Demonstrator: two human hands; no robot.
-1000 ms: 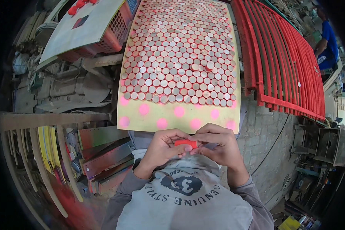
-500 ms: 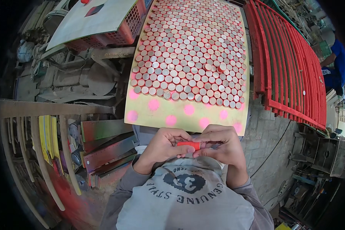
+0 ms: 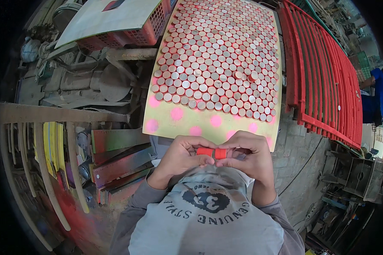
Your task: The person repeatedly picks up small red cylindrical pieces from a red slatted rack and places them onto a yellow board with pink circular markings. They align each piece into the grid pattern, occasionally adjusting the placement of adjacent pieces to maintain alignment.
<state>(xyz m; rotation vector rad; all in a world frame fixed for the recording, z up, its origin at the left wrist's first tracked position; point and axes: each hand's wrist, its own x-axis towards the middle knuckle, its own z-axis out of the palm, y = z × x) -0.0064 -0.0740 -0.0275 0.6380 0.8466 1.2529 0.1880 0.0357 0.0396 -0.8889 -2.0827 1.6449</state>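
In front of my chest, my left hand (image 3: 179, 158) is closed, thumb and fingers pinching a small red cylinder (image 3: 205, 151). A second red cylinder (image 3: 220, 154) is pinched by my right hand (image 3: 254, 155), also closed. The two pieces lie end to end with a narrow gap between them. Beyond my hands, a pale yellow board (image 3: 161, 121) carries many short discs (image 3: 217, 63) with red sides and light, round tops, packed closely in rows. Pink round paint spots (image 3: 177, 114) mark the board's near strip.
Red slatted panels (image 3: 323, 80) stand to the right of the board. At the far left, a red plastic crate (image 3: 148, 32) sits under a white sheet (image 3: 110, 21). A wooden frame (image 3: 64, 114) and painted metal strips (image 3: 121, 165) are at the left. Another person in blue (image 3: 376, 91) is at the far right.
The red cylinder held between both hands now shows as two pieces, with a gap between them. My view has shifted slightly, so the board appears further right.
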